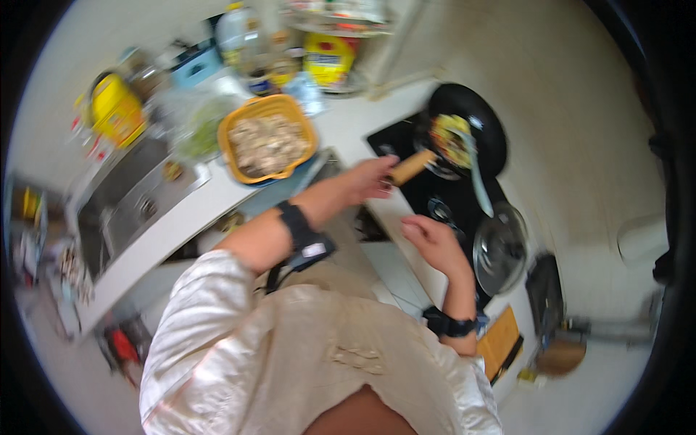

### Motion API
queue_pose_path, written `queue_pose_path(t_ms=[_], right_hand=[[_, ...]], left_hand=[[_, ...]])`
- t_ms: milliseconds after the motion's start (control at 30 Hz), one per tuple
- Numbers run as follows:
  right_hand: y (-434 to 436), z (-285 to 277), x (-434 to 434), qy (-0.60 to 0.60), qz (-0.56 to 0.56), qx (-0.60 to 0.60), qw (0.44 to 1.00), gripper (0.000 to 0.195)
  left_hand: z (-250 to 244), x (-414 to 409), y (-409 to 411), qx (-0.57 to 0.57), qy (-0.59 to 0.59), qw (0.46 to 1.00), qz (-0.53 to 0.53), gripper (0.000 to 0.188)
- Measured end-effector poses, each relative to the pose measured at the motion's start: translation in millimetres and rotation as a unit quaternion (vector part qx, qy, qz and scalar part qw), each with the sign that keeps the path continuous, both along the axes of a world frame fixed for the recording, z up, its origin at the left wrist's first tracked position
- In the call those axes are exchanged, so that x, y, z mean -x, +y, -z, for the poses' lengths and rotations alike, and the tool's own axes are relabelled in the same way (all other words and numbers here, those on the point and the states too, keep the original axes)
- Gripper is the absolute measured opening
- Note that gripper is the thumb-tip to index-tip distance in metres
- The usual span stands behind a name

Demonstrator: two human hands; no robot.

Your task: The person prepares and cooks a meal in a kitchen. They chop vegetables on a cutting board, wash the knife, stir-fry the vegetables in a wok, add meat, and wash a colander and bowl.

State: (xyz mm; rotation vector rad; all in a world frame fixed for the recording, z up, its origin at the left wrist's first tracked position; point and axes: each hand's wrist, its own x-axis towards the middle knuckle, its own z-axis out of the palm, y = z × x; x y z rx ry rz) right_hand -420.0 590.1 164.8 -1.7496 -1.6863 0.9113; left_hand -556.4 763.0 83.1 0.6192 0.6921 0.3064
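Observation:
My left hand point(372, 179) is around the end of the wooden handle point(413, 167) of a black wok point(492, 136); blur hides the exact finger contact. The wok rests over the far burner of a black gas hob point(405, 133). Yellowish chopped food point(451, 138) fills its near side, and a pale blue-green spatula point(476, 179) leans in it, its handle pointing towards me. Holding nothing, my right hand point(435, 244) hovers by the hob's front edge, fingers loosely bent. A clear glass lid point(500, 250) lies to its right.
Left of the hob, a yellow basket point(228, 136) holds chopped pale pieces point(266, 142). Beside it are a plastic bag of greens point(204, 128) and a steel sink point(125, 212). Bottles point(244, 41) line the back. A wooden cutting board point(497, 340) lies at right.

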Motion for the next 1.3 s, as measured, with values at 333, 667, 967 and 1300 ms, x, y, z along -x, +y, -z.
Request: queue_pose_path(t_ms=[333, 667, 967, 1300], right_hand=[[-3, 17, 29, 0.124, -0.057, 0.158, 0.978, 0.027], [17, 51, 78, 0.128, -0.175, 0.144, 0.965, 0.024], [48, 72, 153, 0.177, -0.101, 0.204, 0.958, 0.029], [92, 119, 273, 0.176, -0.047, 0.273, 0.945, 0.028]], left_hand=[[6, 37, -18, 0.023, 0.028, 0.999, -0.035, 0.063], [-2, 135, -59, 0.008, 0.049, 0.995, -0.084, 0.053], [14, 302, -31, -0.020, 0.102, 0.992, -0.075, 0.029], [59, 423, 17, 0.017, 0.115, 0.988, -0.103, 0.023]])
